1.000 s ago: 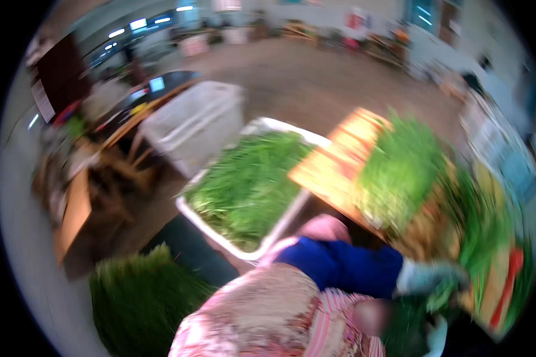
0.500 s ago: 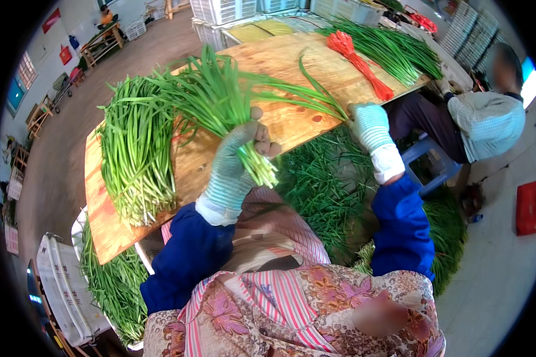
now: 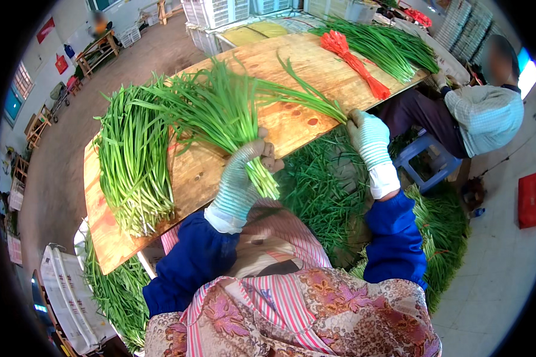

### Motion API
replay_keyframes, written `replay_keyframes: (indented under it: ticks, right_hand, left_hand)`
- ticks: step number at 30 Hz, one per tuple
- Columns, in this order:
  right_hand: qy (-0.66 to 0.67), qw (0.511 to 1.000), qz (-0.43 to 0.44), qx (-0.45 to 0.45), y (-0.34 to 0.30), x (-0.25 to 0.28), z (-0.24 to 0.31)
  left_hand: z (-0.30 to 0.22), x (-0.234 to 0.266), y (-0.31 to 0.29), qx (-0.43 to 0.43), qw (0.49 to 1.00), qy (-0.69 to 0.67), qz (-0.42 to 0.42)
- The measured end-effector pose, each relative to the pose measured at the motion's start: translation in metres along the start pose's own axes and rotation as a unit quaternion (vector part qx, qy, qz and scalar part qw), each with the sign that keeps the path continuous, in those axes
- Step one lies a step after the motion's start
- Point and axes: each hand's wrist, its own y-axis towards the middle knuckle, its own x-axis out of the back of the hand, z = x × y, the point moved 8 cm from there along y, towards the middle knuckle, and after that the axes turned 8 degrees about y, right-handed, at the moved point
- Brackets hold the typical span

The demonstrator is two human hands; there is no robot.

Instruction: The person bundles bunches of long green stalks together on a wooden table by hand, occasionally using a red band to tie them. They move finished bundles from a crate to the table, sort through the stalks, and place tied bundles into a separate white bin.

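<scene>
My left hand (image 3: 244,178), in a striped knitted glove, is closed round a bunch of garlic chives (image 3: 226,113). Its pale stem ends stick out below my fingers, and its leaves fan up and left over the wooden board (image 3: 199,172). My right hand (image 3: 368,134), gloved alike, pinches a few loose chive stalks (image 3: 315,98) by their lower ends at the board's near edge. Their leaf tips reach left toward the bunch. A large pile of chives (image 3: 134,160) lies on the board's left part, left of my left hand.
Red ties (image 3: 354,65) and more chives (image 3: 381,47) lie at the board's far right. A person (image 3: 482,113) sits at the right near a blue stool (image 3: 429,160). Loose leaves (image 3: 327,184) fill the space below the board. White crates (image 3: 220,12) stand behind; a tub of chives (image 3: 116,291) is lower left.
The loose stalks in my right hand have shifted, their tips now spread higher over the board. My left hand with its bunch has moved slightly down. Both hands keep their hold.
</scene>
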Motion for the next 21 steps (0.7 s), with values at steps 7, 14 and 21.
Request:
replay_keyframes:
  ticks: [7, 14, 21]
  right_hand:
    - [0.039, 0.976, -0.174, 0.122, -0.012, 0.042, 0.029]
    - [0.393, 0.873, -0.154, 0.246, -0.055, 0.045, 0.089]
    - [0.577, 0.788, 0.085, 0.199, -0.094, 0.022, 0.109]
  left_hand:
    - [0.015, -0.007, 0.002, 0.029, 0.998, -0.001, -0.054]
    - [0.026, -0.011, 0.003, 0.058, 0.994, -0.029, -0.093]
    - [0.021, -0.019, 0.006, 0.05, 0.996, 0.026, -0.075]
